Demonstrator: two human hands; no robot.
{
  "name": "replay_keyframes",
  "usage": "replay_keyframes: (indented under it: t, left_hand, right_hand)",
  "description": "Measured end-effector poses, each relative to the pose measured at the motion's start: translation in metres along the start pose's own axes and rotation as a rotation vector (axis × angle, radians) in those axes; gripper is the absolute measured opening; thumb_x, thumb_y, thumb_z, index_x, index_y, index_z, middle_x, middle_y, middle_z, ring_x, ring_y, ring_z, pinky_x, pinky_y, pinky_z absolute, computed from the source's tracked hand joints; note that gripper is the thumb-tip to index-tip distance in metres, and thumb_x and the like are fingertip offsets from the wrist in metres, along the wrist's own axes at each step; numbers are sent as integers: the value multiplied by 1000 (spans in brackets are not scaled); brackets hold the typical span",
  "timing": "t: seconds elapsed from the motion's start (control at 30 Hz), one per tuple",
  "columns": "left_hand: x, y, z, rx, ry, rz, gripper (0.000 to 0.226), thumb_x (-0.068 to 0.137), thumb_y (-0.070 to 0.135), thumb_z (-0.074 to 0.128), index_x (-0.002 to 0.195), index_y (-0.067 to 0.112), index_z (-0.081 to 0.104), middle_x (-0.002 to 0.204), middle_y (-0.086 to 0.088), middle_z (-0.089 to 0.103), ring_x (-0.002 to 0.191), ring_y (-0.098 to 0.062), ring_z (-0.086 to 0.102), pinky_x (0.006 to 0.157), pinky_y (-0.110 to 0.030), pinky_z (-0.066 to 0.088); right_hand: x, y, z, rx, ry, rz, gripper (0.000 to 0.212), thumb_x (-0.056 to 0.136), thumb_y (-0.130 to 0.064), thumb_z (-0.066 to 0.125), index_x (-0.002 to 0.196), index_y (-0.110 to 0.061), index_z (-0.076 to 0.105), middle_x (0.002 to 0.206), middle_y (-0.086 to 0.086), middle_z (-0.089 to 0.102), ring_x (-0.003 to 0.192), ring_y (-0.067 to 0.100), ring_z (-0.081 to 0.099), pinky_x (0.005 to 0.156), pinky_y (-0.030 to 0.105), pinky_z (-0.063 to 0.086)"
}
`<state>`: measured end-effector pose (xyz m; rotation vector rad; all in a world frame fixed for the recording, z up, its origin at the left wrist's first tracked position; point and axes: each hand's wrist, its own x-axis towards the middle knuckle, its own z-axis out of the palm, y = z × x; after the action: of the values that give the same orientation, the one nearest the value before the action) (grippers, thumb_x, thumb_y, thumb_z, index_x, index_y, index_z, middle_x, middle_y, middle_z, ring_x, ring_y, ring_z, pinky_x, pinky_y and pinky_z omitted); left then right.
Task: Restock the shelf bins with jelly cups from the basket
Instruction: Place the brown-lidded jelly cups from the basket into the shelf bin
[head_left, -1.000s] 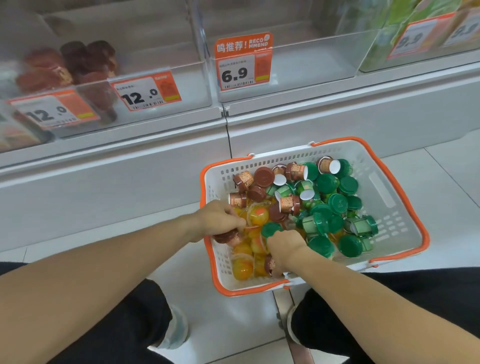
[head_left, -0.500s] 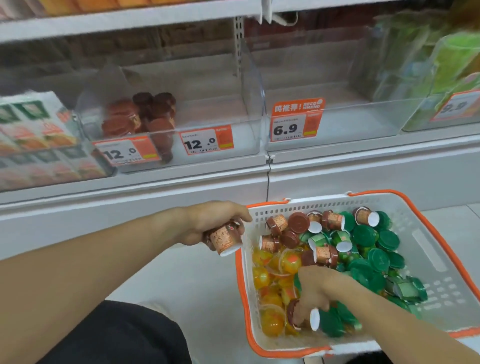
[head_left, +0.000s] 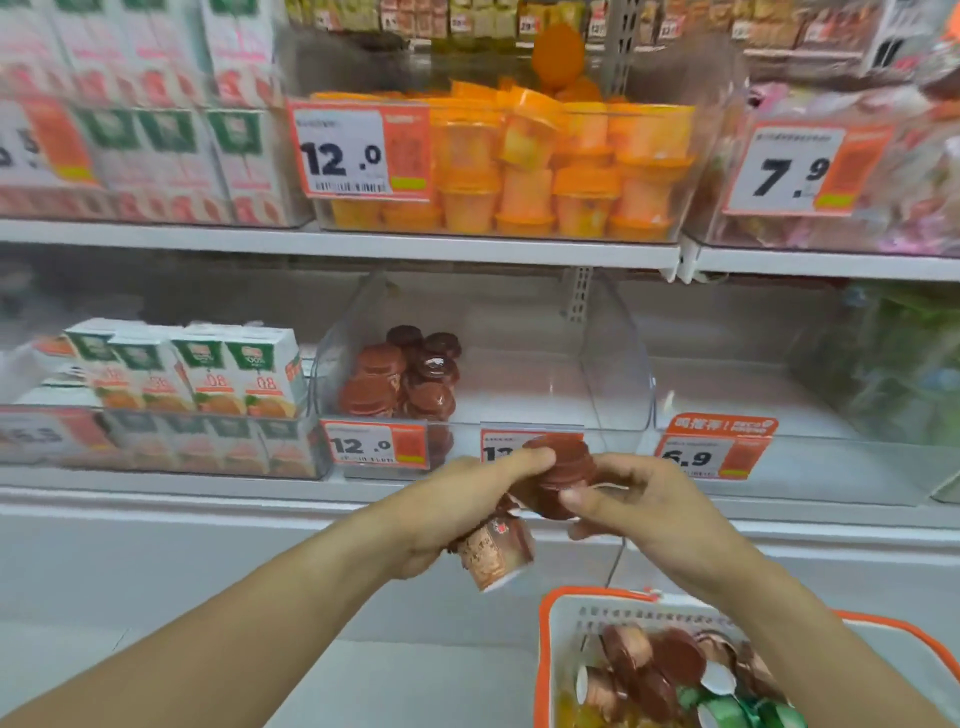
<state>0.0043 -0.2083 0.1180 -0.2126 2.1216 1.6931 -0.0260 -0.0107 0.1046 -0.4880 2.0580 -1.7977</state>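
My left hand (head_left: 462, 512) and my right hand (head_left: 636, 506) are raised together in front of the lower shelf. Both pinch a brown-lidded jelly cup (head_left: 558, 480) between them. My left hand also holds a second brown jelly cup (head_left: 493, 553) lower in its palm, lying tilted. Behind the hands stands a clear shelf bin (head_left: 613, 374) with a pile of brown jelly cups (head_left: 402, 376) at its left side. The white basket with an orange rim (head_left: 545, 654) is at the bottom right and holds several brown, green and orange cups.
The bin to the right with the 6.9 tag (head_left: 714, 447) looks bare inside. Juice cartons (head_left: 192, 369) fill the bin to the left. On the upper shelf is a bin of orange jelly cups (head_left: 545, 171). A white shelf base runs below the hands.
Both hands came up out of the basket to the lower shelf, each with a brown cup. My view tilted up, so the basket dropped to the bottom right and the upper shelf appeared.
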Motion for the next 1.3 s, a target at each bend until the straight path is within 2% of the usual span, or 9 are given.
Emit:
replay_keyframes:
  t: [0.13,0.2,0.37,0.5,0.7,0.87,1.0,1.13,1.3]
  left_hand:
    - [6,-3,-23,-75,159,88,50,76,60,69,97,16,76,77,-1,70,69,-17,59,71,-30,41]
    - [6,-4,-32,-124,220,117,46,77,56,71,98,16,76,79,-4,72,66,-16,62,64,-26,44]
    - [11,-6,-46,-220,426,155,41,84,57,67,88,16,71,80,-6,72,63,-16,62,56,-25,43]
    - [9,-8,-55,-254,461,78,40,86,45,66,90,5,72,77,-2,67,58,-17,58,56,-24,45]
    - [7,-19,-64,-168,493,94,21,85,31,68,82,10,71,68,2,65,54,-10,54,57,-20,41]
    - [9,-20,-73,-124,550,108,16,86,27,66,74,17,67,58,10,63,45,-3,51,54,-19,41]
    - [15,-21,-74,-81,578,121,16,87,27,64,79,13,68,57,8,61,47,-4,53,51,-17,42]
    - [16,-20,-69,2,570,179,17,87,28,64,76,15,64,74,-5,73,54,-9,57,59,-25,48]
    - [13,-19,-66,63,601,199,18,87,31,64,75,18,63,74,-1,73,63,-13,64,66,-29,51]
  right_hand:
    - [30,-21,11,-8,-132,-11,46,79,-4,80,123,-10,66,113,11,73,106,27,70,89,36,57]
    - [46,-31,21,62,-178,42,41,84,-13,75,124,-7,65,114,17,72,107,32,69,90,40,56]
    - [93,-48,50,207,13,96,22,90,-11,68,103,6,73,100,21,74,91,30,73,85,38,59]
    - [149,-57,65,275,153,125,27,90,-7,69,112,8,67,102,20,74,93,27,73,72,32,61]
    - [243,-46,86,318,351,211,28,88,-13,73,110,4,65,104,16,69,77,22,69,72,33,62]
    - [289,-36,108,72,422,287,46,85,-35,75,112,0,63,74,8,62,57,18,56,48,26,46]
    - [296,-25,118,-116,370,244,37,81,-37,78,94,-5,68,77,6,64,61,19,57,51,24,44]
    - [299,-24,122,-304,303,182,34,83,-42,75,80,-9,66,77,7,67,58,19,59,50,23,43]
    - [302,-26,114,-466,241,144,47,86,-51,68,93,-5,71,83,8,75,68,22,73,75,32,58]
